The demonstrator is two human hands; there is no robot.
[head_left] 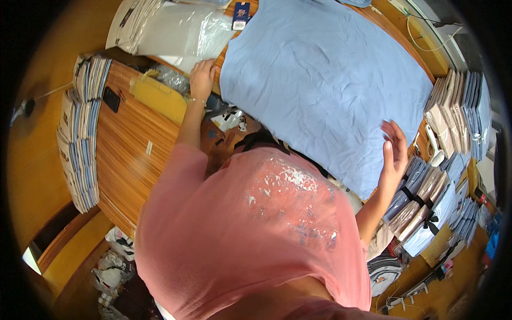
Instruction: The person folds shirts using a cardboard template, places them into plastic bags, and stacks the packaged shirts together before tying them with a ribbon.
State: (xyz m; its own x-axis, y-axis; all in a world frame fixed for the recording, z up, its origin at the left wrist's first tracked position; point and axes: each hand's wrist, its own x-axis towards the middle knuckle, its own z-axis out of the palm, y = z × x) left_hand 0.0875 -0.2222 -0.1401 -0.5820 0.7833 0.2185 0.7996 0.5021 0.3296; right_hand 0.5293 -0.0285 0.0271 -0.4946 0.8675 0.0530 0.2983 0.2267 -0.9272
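A: How do the hands stand now?

B: The right hand (pixel 394 152) is open; its thumb stands apart from the fingers and I see nothing held in it. The left hand (pixel 201 80) has its fingers bent a little at the table edge. Whether it grips something there, I cannot tell.

A: And what is nearest to them?

B: The light blue cloth (pixel 320 80). It lies spread and wrinkled on the wooden table, between the two hands. The right hand is over its right lower side, but if it touches the fabric is not clear to me. The left hand is just beside its left edge, and near also to the clear plastic bags (pixel 186 32).

A: What is farther out?

B: A dark blue tag (pixel 241 16) is just beside the upper left of the cloth. To the right there is a white handled tool (pixel 434 145), then folded garments (pixel 448 112) in stacks, and below them packs tied with black ribbon (pixel 421 197). On the left, a black phone (pixel 111 99) lies on a wooden surface, near a row of packed clothes (pixel 80 138).
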